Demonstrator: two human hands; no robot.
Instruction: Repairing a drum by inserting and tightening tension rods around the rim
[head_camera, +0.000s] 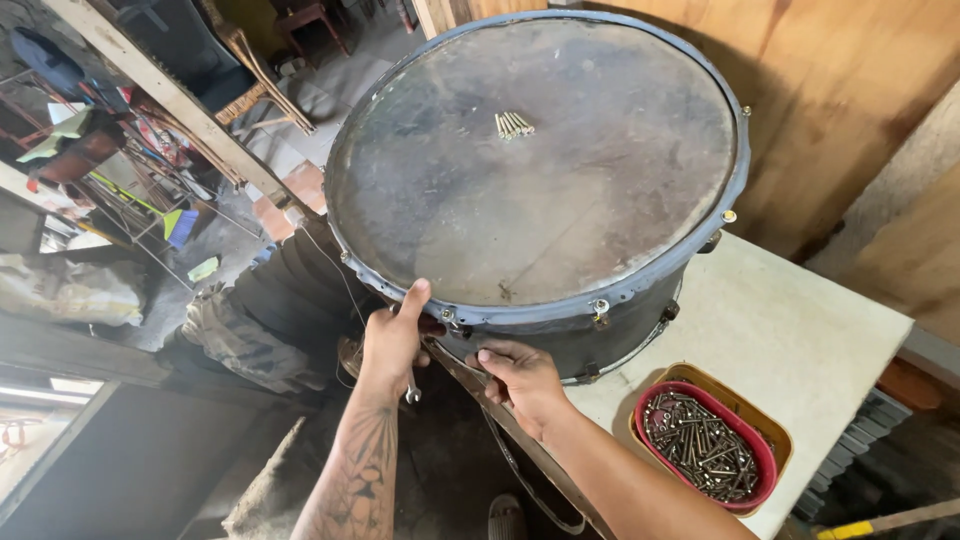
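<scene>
Drum (540, 170): large, round, worn grey skin, blue metal rim, standing on a pale table (790, 330) just above both sets of fingers.
Left hand (392, 340): curled on the rim, gripping a steel wrench (411, 388).
Right hand (520, 378): fingers narrow, flat against the shell.
Tub (710, 448): red oval plastic, full of dark bolts, right of the fingers.

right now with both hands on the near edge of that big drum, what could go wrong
1. The drum hangs over the table edge on the near side, where the left hand grips the rim and the right hand presses the shell; a tug could tip it off.
2. The loose bolts lying on the drumhead could roll off if it tilts.
3. The red tray of screws sits close to the table's edge and may get knocked.
</scene>
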